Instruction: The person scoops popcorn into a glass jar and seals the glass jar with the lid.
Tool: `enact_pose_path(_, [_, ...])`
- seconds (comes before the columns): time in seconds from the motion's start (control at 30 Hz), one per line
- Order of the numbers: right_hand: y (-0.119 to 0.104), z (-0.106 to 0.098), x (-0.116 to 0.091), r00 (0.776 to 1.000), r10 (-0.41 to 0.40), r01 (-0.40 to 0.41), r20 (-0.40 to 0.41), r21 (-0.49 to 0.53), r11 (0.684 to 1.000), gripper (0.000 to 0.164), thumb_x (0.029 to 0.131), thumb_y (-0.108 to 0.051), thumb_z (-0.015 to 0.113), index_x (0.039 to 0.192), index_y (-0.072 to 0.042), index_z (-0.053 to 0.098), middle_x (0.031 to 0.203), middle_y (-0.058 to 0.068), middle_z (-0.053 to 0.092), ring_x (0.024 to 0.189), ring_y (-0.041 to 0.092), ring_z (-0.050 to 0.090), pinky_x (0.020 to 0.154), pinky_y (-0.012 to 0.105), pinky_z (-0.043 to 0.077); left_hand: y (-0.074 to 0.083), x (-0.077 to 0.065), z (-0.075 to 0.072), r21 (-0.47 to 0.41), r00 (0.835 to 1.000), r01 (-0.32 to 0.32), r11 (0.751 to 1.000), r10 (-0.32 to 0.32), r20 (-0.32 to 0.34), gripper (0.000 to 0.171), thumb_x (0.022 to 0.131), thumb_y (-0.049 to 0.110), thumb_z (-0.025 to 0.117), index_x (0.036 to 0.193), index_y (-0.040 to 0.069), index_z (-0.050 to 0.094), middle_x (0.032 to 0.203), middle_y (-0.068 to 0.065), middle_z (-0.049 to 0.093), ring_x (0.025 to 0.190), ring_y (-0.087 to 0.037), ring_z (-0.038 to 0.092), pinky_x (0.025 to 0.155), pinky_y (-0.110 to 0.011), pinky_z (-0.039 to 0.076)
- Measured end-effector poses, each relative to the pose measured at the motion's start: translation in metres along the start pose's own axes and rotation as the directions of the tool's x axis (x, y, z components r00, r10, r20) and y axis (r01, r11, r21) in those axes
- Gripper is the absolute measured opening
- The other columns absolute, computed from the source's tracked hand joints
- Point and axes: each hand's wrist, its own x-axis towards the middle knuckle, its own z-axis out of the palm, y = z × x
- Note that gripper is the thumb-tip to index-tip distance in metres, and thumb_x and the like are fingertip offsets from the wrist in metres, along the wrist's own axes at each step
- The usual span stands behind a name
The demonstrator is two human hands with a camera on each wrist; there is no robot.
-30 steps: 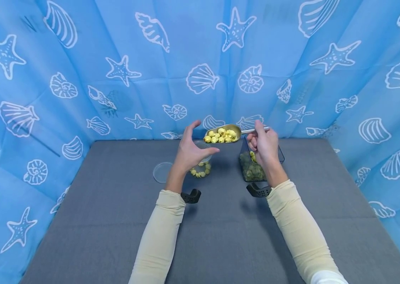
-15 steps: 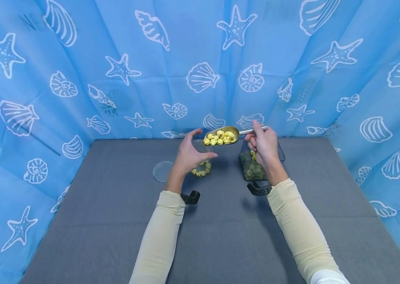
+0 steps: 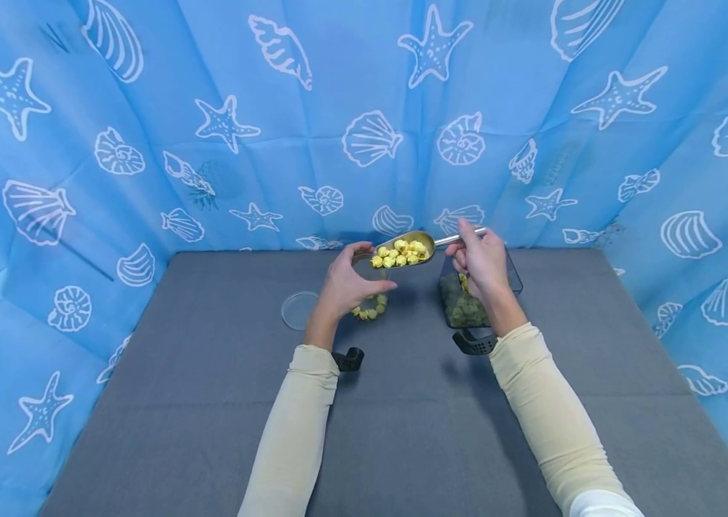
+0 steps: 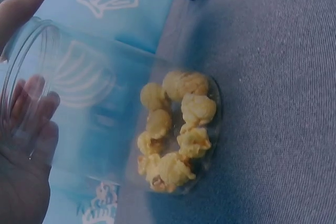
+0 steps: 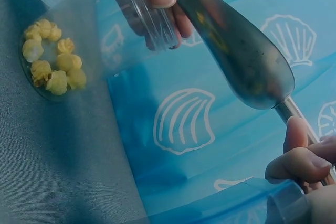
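Note:
My left hand [image 3: 343, 286] curves round the rim of a clear plastic jar [image 4: 115, 124], thumb on the near side and fingers behind. The jar stands upright on the table, a ring of popcorn [image 4: 176, 171] at its bottom. With my right hand [image 3: 483, 264] I grip the handle of a metal scoop [image 5: 247, 56]. Yellow popcorn [image 3: 399, 253] fills the scoop, held level just above the jar's mouth, its tip towards my left hand. Below my right hand is a clear square container [image 3: 464, 307] of popcorn, partly hidden by that hand.
A round clear lid [image 3: 299, 310] lies on the grey table [image 3: 396, 445], left of the jar. Behind the table's far edge hangs a blue curtain [image 3: 312, 165] with white shells and starfish. A black strap mount [image 3: 475, 343] sits at each wrist.
My left hand has lowered slightly and closed in round the jar's rim. The scoop's tip has dipped a little towards the jar, the popcorn still in it.

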Motion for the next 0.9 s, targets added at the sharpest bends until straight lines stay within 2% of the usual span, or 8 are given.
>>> enact_pose_path(0.23, [0.0007, 0.0004, 0.0004, 1.0, -0.006, 0.006, 0.011, -0.008, 1.0, 0.03, 0.106, -0.036, 0.053, 0.101, -0.006, 0.056, 0.06, -0.003, 0.062, 0.04, 0.004, 0.036, 0.04, 0.021, 0.03, -0.0022, 0.001, -0.0008, -0.004, 1.0, -0.024, 1.0, 0.024, 0.009, 0.09, 0.076, 0.04, 0.09, 0.149, 0.018, 0.045, 0.146, -0.002, 0.054, 0.14, -0.024, 0.049, 0.115, -0.05, 0.042])
enact_pose_path(0.37, [0.0016, 0.001, 0.0007, 1.0, -0.019, 0.019, 0.012, -0.022, 1.0, 0.03, 0.106, -0.036, 0.053, 0.101, -0.006, 0.055, 0.059, -0.003, 0.061, 0.039, 0.004, 0.035, 0.039, 0.022, 0.03, -0.0038, 0.0012, -0.001, -0.022, 0.999, -0.031, 0.999, 0.032, 0.013, 0.091, 0.075, 0.039, 0.091, 0.15, 0.017, 0.044, 0.149, -0.006, 0.053, 0.141, -0.024, 0.048, 0.116, -0.05, 0.041])
enact_pose_path(0.63, [0.0049, 0.005, 0.0003, 0.999, -0.051, 0.05, -0.009, -0.052, 0.997, 0.027, 0.106, -0.034, 0.053, 0.112, -0.008, 0.048, 0.061, -0.002, 0.06, 0.041, 0.005, 0.038, 0.04, 0.022, 0.032, -0.0063, -0.0003, -0.001, -0.043, 0.999, -0.049, 0.998, 0.049, 0.004, 0.091, 0.076, 0.037, 0.09, 0.151, 0.014, 0.043, 0.145, -0.001, 0.054, 0.141, -0.026, 0.048, 0.115, -0.052, 0.041])
enact_pose_path(0.8, [0.0028, 0.0061, -0.0021, 0.996, -0.084, 0.081, -0.013, -0.147, 0.986, 0.028, 0.108, -0.035, 0.049, 0.106, -0.007, 0.053, 0.059, -0.002, 0.059, 0.038, 0.005, 0.038, 0.04, 0.023, 0.033, -0.0068, 0.0002, 0.0, -0.045, 0.998, -0.058, 0.997, 0.059, 0.004, 0.09, 0.077, 0.037, 0.09, 0.15, 0.014, 0.043, 0.146, -0.002, 0.054, 0.142, -0.029, 0.047, 0.115, -0.052, 0.042])
enact_pose_path(0.9, [-0.0002, 0.0068, -0.0038, 0.993, -0.114, 0.107, -0.014, -0.247, 0.963, 0.032, 0.108, -0.037, 0.047, 0.101, -0.006, 0.055, 0.057, -0.002, 0.058, 0.036, 0.006, 0.038, 0.039, 0.024, 0.034, -0.0063, 0.0002, 0.0003, -0.046, 0.998, -0.059, 0.997, 0.059, 0.005, 0.089, 0.078, 0.036, 0.089, 0.15, 0.013, 0.043, 0.147, -0.003, 0.053, 0.142, -0.03, 0.047, 0.116, -0.052, 0.041])
